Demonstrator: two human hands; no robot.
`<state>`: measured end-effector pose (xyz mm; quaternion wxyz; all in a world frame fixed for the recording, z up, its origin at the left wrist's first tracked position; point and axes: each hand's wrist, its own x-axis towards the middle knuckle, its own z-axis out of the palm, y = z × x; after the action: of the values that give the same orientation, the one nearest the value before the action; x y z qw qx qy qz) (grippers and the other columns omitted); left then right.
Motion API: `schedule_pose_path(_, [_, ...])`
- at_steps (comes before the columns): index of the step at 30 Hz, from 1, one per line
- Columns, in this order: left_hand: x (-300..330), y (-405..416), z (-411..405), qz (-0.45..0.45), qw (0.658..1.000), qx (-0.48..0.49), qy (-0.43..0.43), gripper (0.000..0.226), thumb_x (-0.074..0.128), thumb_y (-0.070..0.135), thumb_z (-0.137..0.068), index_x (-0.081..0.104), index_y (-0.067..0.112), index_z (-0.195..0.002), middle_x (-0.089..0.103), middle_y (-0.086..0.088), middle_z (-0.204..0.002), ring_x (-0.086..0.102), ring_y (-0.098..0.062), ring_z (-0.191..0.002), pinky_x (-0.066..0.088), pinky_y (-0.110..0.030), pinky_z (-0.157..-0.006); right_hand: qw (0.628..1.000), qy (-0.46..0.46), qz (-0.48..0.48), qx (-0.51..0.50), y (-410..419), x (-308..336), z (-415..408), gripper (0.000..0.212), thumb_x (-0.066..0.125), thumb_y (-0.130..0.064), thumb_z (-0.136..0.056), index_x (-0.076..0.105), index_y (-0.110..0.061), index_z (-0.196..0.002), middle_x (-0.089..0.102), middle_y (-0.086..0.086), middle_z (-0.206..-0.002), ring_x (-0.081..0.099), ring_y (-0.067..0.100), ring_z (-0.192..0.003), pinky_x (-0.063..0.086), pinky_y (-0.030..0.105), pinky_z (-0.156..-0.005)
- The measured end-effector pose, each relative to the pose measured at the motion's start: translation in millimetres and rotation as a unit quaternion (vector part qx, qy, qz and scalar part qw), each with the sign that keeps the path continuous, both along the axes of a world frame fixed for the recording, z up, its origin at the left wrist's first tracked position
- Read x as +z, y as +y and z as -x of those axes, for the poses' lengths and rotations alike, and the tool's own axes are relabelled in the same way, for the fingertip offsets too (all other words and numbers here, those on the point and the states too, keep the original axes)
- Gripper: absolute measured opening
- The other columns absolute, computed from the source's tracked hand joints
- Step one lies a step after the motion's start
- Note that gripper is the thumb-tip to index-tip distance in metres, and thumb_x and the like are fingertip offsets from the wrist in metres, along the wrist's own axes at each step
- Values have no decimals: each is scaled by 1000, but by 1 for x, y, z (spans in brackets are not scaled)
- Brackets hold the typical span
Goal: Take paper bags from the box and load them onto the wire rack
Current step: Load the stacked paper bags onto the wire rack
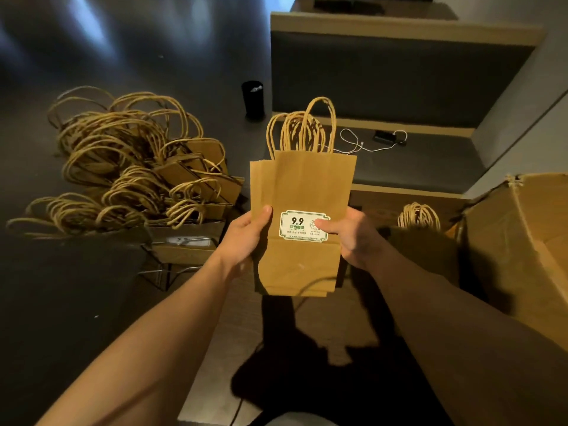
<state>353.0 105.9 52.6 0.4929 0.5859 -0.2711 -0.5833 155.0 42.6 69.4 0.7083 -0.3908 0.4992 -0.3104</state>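
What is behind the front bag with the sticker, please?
More flat bags show behind the front bag, their handles bunched above. How many, I cannot tell; the front one covers them.

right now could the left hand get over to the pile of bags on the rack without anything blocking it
Probably yes. The left hand is gripping the held stack of bags together with the right hand, but the pile of bags on the rack lies just to its left with nothing visible between them.

You hold matt brown kraft paper bags with twisted paper-cord handles and a smooth white sticker, beside a rough corrugated cardboard box.
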Motion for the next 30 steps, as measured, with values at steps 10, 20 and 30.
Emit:
schedule_pose_path(10, [28,32,-42,5,995,-81,-50,47,71,45,-76,71,13,-111,73,-10,-115,66,-28,-113,49,-45,-103,998,-37,-10,44,15,15,-24,28,59,6,-90,63,-10,-112,68,17,-118,65,32,-110,50,50,-98])
schedule_pose_path(20, [13,76,-126,-96,869,-124,-469,37,49,40,-102,59,21,-132,67,-1,-105,61,-16,-93,49,-25,-74,998,32,-15,44,26,10,-67,28,66,0,-87,62,9,-112,69,21,-111,66,30,-102,52,35,-95])
schedule_pose_path(30, [21,63,-142,11,920,-73,-384,44,29,49,-105,37,45,-148,34,12,-157,28,-13,-145,23,-34,-118,994,-32,-13,101,42,3,-63,9,63,-22,-85,67,-15,-82,72,-3,-73,64,13,-73,44,27,-63])
